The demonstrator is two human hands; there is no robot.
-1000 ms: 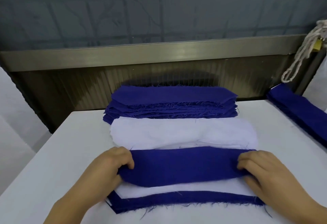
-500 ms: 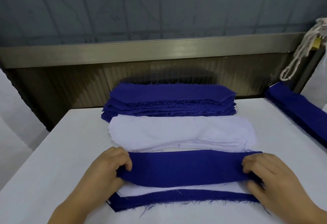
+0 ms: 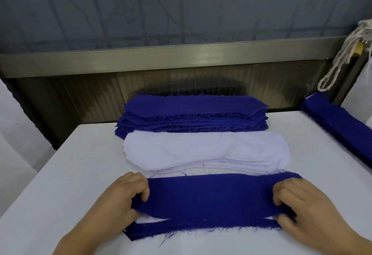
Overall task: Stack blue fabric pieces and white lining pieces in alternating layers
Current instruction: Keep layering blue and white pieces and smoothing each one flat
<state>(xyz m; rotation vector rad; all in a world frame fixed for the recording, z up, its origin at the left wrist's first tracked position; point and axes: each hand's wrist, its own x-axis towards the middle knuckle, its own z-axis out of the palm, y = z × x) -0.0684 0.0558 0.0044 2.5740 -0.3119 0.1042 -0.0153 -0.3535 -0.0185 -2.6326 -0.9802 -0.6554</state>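
The white bench (image 3: 60, 184) stands before a dull metal rail and a grey wall, and the work lies at its near edge. Nearest is the alternating stack (image 3: 201, 228), of which a frayed blue bottom piece and a sliver of white lining show. Just above it the left hand (image 3: 122, 196) and the right hand (image 3: 302, 206) hold the blue fabric piece (image 3: 211, 196) by its two short ends, the fingers curled and grasping the cloth, so it hangs slightly slack over the lining. To do this step well, I think the piece should be kept lightly stretched, its near edge and angled ends matched to the layer below, then lowered flat and smoothed outward. Behind lies the white lining pile (image 3: 201, 150), and farther the blue fabric pile (image 3: 193, 113), both within reach for the next layers.
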